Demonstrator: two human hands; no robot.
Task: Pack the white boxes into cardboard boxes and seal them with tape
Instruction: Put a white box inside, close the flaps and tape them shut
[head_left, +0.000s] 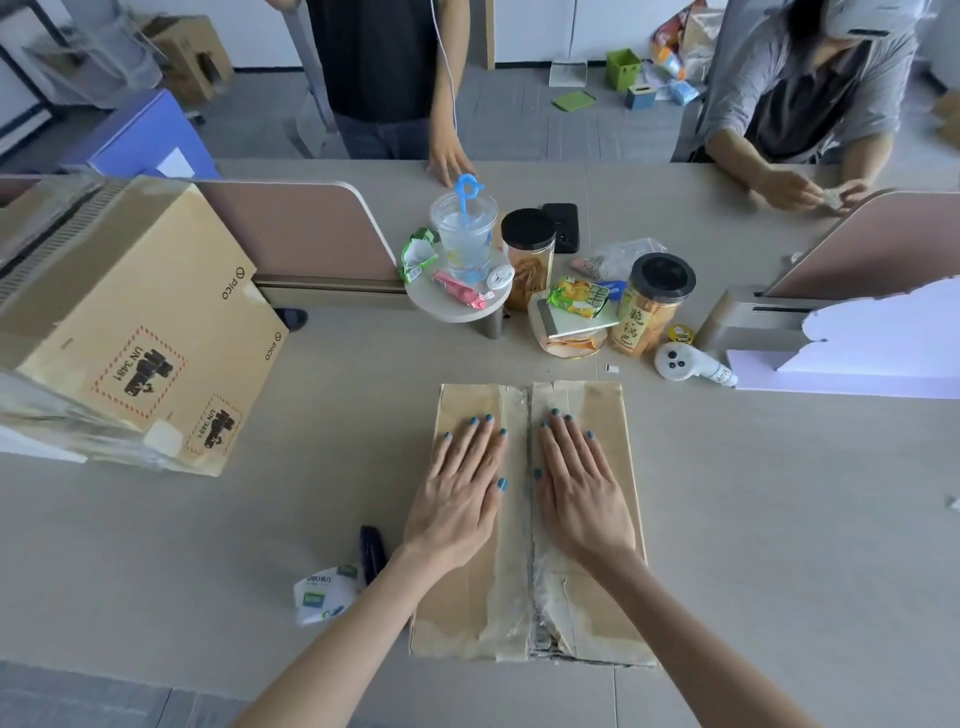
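**Q:** Where is the task's thing, and how do the hands lie on it?

**A:** The cardboard box (602, 410) sits on the table (779, 519) at the centre of the view, running toward 6 o'clock, with both top flaps folded down. The left hand (457, 499) lies flat on the left flap and the right hand (582, 499) on the right flap. Their fingers are straight and grip nothing, one hand on each side of the centre seam (530, 410). No white boxes are visible, so whether they are inside cannot be told.

**Q:** What does the step call for?

**A:** Probably even downward pressure, so the flap edges meet level along the seam before taping. Torn tape residue roughens the 6 o'clock end, and fresh tape would likely hold better if rubbed down firmly there. One palm should stay down while the other fetches tape.

**Q:** And around it?

**A:** A dark tool (372, 552) and a white packet (324, 597) lie at 8 o'clock; no tape roll can be made out. A large carton (135, 322) stands at 10 o'clock and snack jars (649, 306) at 12 o'clock.
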